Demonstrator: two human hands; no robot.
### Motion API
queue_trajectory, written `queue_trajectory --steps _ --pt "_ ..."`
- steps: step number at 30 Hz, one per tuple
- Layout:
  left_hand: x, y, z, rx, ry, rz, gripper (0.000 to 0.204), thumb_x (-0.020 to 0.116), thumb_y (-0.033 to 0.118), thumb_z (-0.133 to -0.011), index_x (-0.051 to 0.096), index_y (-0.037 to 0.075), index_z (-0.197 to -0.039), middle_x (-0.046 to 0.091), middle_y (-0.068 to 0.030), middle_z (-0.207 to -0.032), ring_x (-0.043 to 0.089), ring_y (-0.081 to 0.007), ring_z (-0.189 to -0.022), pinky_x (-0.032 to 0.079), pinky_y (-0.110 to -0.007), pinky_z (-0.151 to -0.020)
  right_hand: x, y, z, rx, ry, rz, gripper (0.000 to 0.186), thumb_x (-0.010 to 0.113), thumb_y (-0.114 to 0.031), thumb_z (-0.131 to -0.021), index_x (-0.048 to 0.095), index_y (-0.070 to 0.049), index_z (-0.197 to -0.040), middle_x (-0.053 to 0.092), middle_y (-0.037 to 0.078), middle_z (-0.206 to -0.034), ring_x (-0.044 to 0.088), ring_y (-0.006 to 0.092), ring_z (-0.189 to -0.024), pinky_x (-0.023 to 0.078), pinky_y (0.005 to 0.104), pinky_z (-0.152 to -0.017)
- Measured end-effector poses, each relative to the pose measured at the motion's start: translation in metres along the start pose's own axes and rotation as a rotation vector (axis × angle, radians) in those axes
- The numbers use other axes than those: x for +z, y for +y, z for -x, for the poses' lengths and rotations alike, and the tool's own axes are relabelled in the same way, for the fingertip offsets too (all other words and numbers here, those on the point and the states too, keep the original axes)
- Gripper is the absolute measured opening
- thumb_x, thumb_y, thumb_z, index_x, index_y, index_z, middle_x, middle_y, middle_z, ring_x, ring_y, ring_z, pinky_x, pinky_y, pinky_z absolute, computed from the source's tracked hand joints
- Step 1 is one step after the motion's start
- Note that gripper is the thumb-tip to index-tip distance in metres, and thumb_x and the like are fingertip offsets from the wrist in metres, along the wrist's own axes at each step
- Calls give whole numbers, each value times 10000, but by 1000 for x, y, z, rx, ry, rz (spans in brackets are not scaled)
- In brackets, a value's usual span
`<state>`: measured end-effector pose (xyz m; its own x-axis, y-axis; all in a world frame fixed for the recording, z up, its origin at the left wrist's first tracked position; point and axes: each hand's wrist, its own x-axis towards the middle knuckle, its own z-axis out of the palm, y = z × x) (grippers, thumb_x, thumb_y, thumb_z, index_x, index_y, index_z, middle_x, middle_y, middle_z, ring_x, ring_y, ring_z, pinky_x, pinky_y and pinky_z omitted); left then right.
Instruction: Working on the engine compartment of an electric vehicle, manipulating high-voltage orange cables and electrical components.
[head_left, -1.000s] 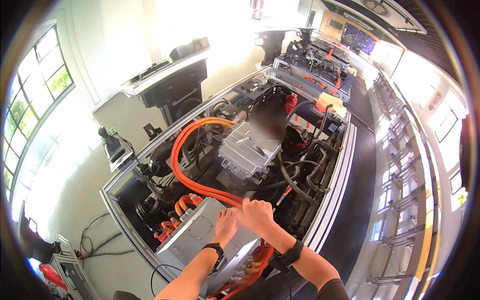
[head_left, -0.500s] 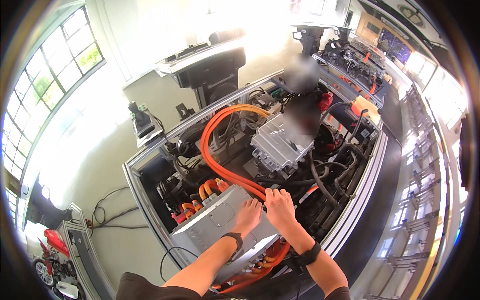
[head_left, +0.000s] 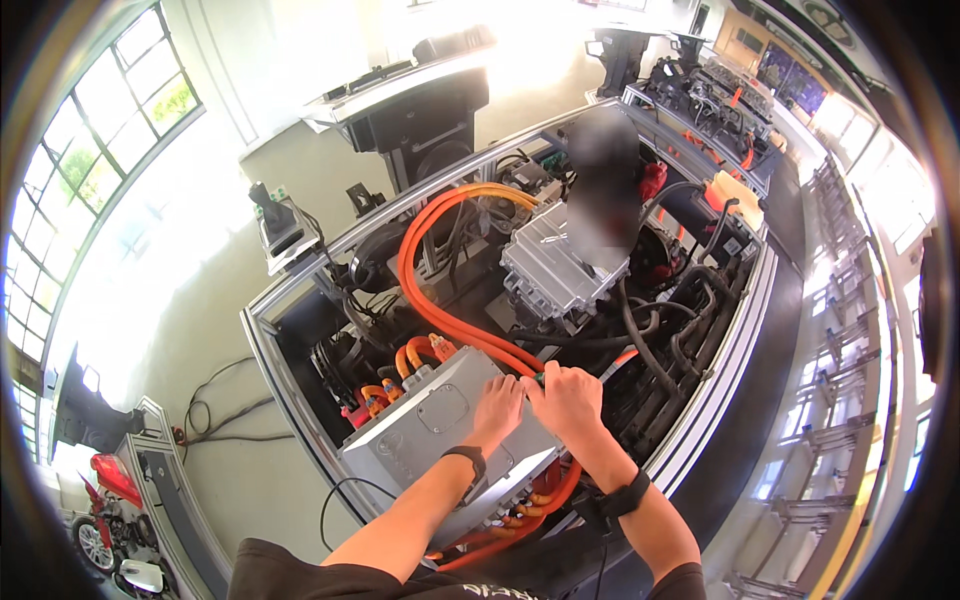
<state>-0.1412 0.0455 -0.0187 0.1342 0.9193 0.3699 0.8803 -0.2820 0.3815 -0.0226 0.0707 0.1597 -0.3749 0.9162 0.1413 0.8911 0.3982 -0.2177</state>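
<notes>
My left hand (head_left: 497,408) rests over the far right corner of a grey metal box (head_left: 400,440), its fingers curled at the edge. Whatever those fingers grip is hidden. Close beside it, my right hand (head_left: 566,402) is closed round something whose small green end (head_left: 540,379) shows at the index finger; the rest is covered. Two thick orange cables (head_left: 440,318) loop from the far side of the frame and pass down to just in front of both hands. Shorter orange cables (head_left: 415,352) plug into the box's left side, and more orange cables (head_left: 540,510) leave its near side.
An aluminium-profile frame (head_left: 290,400) surrounds the parts. Farther in sits a silver finned housing (head_left: 560,270), with black hoses (head_left: 650,350) to its right. A blurred patch covers part of the far end. Black cables (head_left: 230,430) lie on the floor at left.
My right hand has turned and lowered slightly, and a green end now shows at its fingers. My left hand stays near the same corner. The view has shifted a little.
</notes>
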Motion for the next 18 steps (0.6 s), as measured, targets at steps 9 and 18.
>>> queue_trajectory --steps 9,18 --pt "-2 -2 -13 -26 1 14 130 600 157 -862 584 43 -922 545 -113 -972 534 -285 -963 421 -410 -832 4 11 -9 -199 80 -46 175 682 -171 -798 606 -38 -882 630 114 -841 572 301 -849 444 396 -806" --pt "-4 -3 -4 -25 -13 -26 124 606 168 -865 584 56 -916 532 -86 -951 517 -266 -975 411 -397 -857 -9 4 -4 -299 -40 -58 442 682 -15 -726 612 -4 -1162 626 110 -971 549 291 -965 453 361 -852"
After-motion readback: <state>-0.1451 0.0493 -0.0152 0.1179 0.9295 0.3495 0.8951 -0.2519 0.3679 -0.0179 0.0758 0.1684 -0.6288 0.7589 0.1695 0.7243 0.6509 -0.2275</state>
